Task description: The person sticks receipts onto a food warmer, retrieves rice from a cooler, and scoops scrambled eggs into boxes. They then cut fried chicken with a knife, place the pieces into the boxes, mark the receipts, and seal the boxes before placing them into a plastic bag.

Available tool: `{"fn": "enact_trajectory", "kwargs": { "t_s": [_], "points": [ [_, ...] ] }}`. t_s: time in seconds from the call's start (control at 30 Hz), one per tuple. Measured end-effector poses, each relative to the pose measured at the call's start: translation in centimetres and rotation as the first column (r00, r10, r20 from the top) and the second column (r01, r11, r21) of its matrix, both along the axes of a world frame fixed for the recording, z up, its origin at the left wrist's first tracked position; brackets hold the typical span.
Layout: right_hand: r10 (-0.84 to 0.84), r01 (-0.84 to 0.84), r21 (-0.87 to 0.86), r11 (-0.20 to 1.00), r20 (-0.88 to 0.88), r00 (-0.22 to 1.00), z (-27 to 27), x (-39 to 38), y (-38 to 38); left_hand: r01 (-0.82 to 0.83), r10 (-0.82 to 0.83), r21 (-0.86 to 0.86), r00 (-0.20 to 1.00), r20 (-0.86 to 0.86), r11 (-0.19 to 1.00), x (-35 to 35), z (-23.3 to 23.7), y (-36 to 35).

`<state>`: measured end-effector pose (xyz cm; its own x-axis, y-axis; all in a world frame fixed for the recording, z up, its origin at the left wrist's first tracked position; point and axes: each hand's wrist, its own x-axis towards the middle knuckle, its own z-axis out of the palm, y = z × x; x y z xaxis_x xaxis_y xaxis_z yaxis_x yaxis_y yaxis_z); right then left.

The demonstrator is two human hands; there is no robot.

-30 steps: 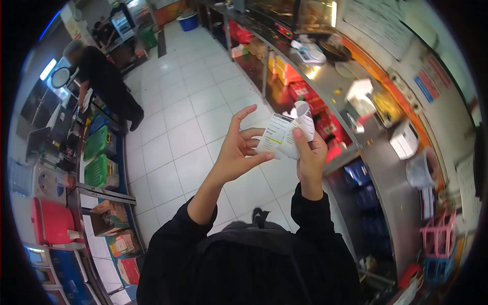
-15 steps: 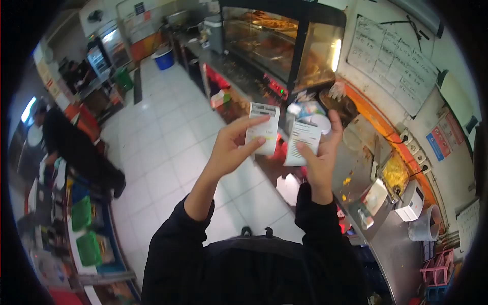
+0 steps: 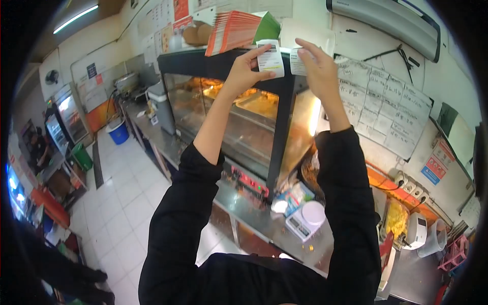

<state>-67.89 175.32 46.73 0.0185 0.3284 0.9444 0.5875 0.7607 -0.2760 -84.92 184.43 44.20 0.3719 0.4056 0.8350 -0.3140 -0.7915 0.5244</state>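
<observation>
My left hand (image 3: 246, 73) pinches a small printed paper slip (image 3: 270, 62) between thumb and fingers. A second slip (image 3: 298, 63) is held by my right hand (image 3: 319, 69), whose fingers partly cover it. Both hands are raised side by side at the top of a black-framed glass display case (image 3: 223, 107), with the slips apart from each other. Food on trays (image 3: 256, 104) is lit inside the case. Behind my left hand, a stack of red-edged and green folded papers (image 3: 236, 31) stands on top of the case.
Below the case, a kitchen scale (image 3: 303, 223) and plastic packets (image 3: 295, 195) sit on the metal counter (image 3: 244, 203). A whiteboard (image 3: 381, 107) hangs at the right. A blue bucket (image 3: 118, 133) stands on the tiled floor. A person in dark clothes (image 3: 61, 269) is at lower left.
Both hands have risen with their slips, from over the counter to the top of the case. The view has tilted up, bringing in the paper stack. More of the right slip is covered.
</observation>
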Motion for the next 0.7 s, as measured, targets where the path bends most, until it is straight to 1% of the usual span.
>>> {"fn": "enact_trajectory", "kwargs": {
  "t_s": [0.03,0.07,0.1,0.13,0.17,0.2,0.23,0.27,0.3,0.33,0.37,0.4,0.43,0.47,0.5,0.53,0.57,0.6,0.63,0.67,0.7],
  "points": [
    [-0.015,0.015,0.009,1.000,-0.002,1.000,0.4,-0.4,2.1,-0.010,0.011,0.015,0.997,-0.075,1.000,-0.3,0.5,1.9],
    [-0.186,0.186,0.033,0.982,-0.003,0.983,0.5,-0.7,4.0,0.004,-0.003,0.019,0.997,-0.075,1.000,-0.5,0.8,3.6],
    [-0.349,0.349,0.053,0.936,-0.006,0.937,0.7,-1.1,5.4,-0.023,0.030,0.058,0.992,-0.125,0.998,-0.7,1.1,4.7],
    [-0.361,0.361,0.053,0.931,-0.003,0.933,1.1,-1.8,5.6,-0.049,0.065,0.099,0.983,-0.170,0.994,-1.1,1.1,5.8],
    [-0.450,0.450,0.019,0.893,-0.007,0.893,0.9,-2.4,5.5,-0.084,0.113,0.171,0.979,-0.170,0.982,-1.3,0.7,7.0],
    [-0.536,0.535,-0.015,0.844,-0.008,0.844,1.0,-3.0,5.4,-0.071,0.099,0.167,0.981,-0.166,0.983,-1.9,0.6,7.3],
    [-0.546,0.542,0.077,0.837,0.026,0.838,1.0,-2.8,5.6,-0.147,0.200,0.226,0.952,-0.233,0.963,-2.5,0.9,7.2],
    [-0.562,0.560,0.069,0.826,0.030,0.826,1.0,-2.8,5.4,-0.211,0.296,0.288,0.909,-0.295,0.934,-2.9,1.1,7.2],
    [-0.526,0.526,0.011,0.850,0.069,0.848,1.2,-3.2,4.8,-0.193,0.283,0.361,0.934,-0.217,0.913,-3.0,0.8,7.6],
    [-0.488,0.495,-0.051,0.868,0.102,0.867,1.2,-3.5,4.6,-0.166,0.255,0.350,0.940,-0.225,0.922,-3.1,0.8,8.0],
    [-0.562,0.562,0.042,0.826,0.134,0.816,1.0,-3.6,5.1,-0.265,0.380,0.473,0.910,-0.166,0.840,-3.2,0.7,8.3],
    [-0.585,0.587,0.030,0.809,0.136,0.799,1.1,-3.9,5.5,-0.355,0.491,0.582,0.867,-0.089,0.731,-3.3,0.6,8.4],
    [-0.673,0.683,-0.006,0.730,0.169,0.720,1.4,-4.4,5.6,-0.439,0.552,0.639,0.833,0.027,0.631,-3.2,0.5,8.4],
    [-0.748,0.770,-0.041,0.637,0.207,0.631,1.6,-5.0,5.4,-0.412,0.524,0.637,0.851,0.014,0.652,-3.2,0.5,8.8],
    [-0.786,0.821,-0.085,0.564,0.250,0.566,1.7,-5.8,5.3,-0.485,0.556,0.724,0.814,0.169,0.490,-3.2,0.8,9.3],
    [-0.804,0.839,-0.091,0.536,0.250,0.540,1.5,-6.2,5.3,-0.557,0.554,0.770,0.765,0.329,0.312,-3.2,1.2,9.8],
    [-0.870,0.902,0.022,0.430,0.278,0.408,1.0,-6.6,5.3,-0.510,0.532,0.798,0.795,0.292,0.323,-3.4,1.3,10.0],
    [-0.919,0.938,0.141,0.318,0.291,0.267,0.6,-6.9,5.3,-0.498,0.509,0.798,0.810,0.290,0.339,-3.2,1.4,10.8],
    [-0.925,0.946,0.141,0.293,0.292,0.243,0.4,-6.9,5.3,-0.321,0.395,0.828,0.909,0.134,0.459,-2.9,1.7,11.7],
    [-0.920,0.908,0.265,0.323,0.311,0.236,0.6,-6.6,5.5,-0.128,0.260,0.829,0.965,-0.022,0.545,-2.7,2.1,12.3],
    [-0.916,0.852,0.387,0.352,0.332,0.227,0.8,-6.4,5.7,-0.130,0.232,0.850,0.973,0.010,0.510,-2.7,2.4,12.6]
  ]
}}
